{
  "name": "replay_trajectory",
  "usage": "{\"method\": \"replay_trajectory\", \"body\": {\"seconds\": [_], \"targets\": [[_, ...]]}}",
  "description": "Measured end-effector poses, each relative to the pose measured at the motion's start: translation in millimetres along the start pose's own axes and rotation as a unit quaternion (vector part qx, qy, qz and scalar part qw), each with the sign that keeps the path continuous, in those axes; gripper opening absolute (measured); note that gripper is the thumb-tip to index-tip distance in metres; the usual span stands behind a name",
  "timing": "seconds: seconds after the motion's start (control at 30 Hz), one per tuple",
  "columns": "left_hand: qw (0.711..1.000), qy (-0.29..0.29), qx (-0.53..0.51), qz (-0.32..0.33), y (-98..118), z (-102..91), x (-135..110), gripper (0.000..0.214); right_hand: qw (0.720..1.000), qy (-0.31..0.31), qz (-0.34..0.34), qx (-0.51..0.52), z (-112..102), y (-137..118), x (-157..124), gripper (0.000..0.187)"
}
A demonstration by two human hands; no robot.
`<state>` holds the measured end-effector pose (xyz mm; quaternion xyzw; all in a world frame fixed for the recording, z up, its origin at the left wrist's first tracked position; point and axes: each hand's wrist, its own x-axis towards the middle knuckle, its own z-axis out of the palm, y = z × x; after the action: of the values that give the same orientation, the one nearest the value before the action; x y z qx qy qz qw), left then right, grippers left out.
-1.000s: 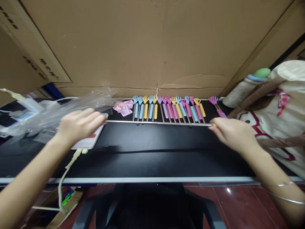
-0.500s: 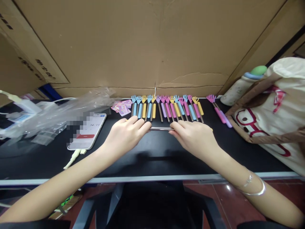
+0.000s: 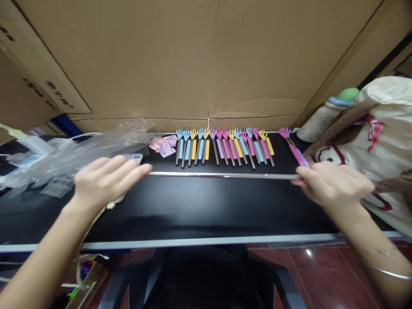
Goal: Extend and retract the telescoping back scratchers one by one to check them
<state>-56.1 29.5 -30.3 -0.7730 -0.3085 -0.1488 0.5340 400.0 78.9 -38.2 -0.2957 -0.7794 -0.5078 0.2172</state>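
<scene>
Head: both grips [image 3: 103, 178] [image 3: 336, 182] closed round rod [image 3: 222, 175]

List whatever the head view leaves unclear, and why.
Head view:
Ends of the metal rod: hidden by the left hand and right hand.
Most of the smartphone: behind the left hand.
Print on the pink cards: too small.
Right side of the cream bag: cut off by the picture's edge.

i hold a smooth, shiny metal rod [image 3: 222, 175] above a satiny tabletop [image 3: 199, 210], with back scratchers [image 3: 227, 149] of smooth, plastic-looking stuff and metal, smooth-looking paper cards [image 3: 166, 149], glossy crinkled plastic film [image 3: 112, 139], matt cardboard [image 3: 186, 64], a soft-looking cloth bag [image 3: 392, 111] and glossy floor tiles [image 3: 312, 270].
</scene>
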Motion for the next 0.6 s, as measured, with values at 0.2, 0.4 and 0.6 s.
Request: {"method": "replay_trajectory", "body": {"seconds": [0.2, 0.4, 0.6], "targets": [[0.992, -0.119, 0.013, -0.048, -28.3, 27.0, -49.3, 0.015, 0.998, -0.063, 0.004, 0.014, 30.4, 36.3, -37.8, 0.048], [0.984, -0.157, -0.026, -0.082, -31.3, 30.5, -53.9, 0.023, 0.998, -0.062, 0.004, 0.001, 44.0, 42.8, -44.5, 0.044], [0.959, -0.217, -0.110, -0.145, -32.9, 35.1, -50.5, 0.039, 0.973, -0.160, 0.077, 0.150, 50.3, 45.1, -47.1, 0.048]]}}
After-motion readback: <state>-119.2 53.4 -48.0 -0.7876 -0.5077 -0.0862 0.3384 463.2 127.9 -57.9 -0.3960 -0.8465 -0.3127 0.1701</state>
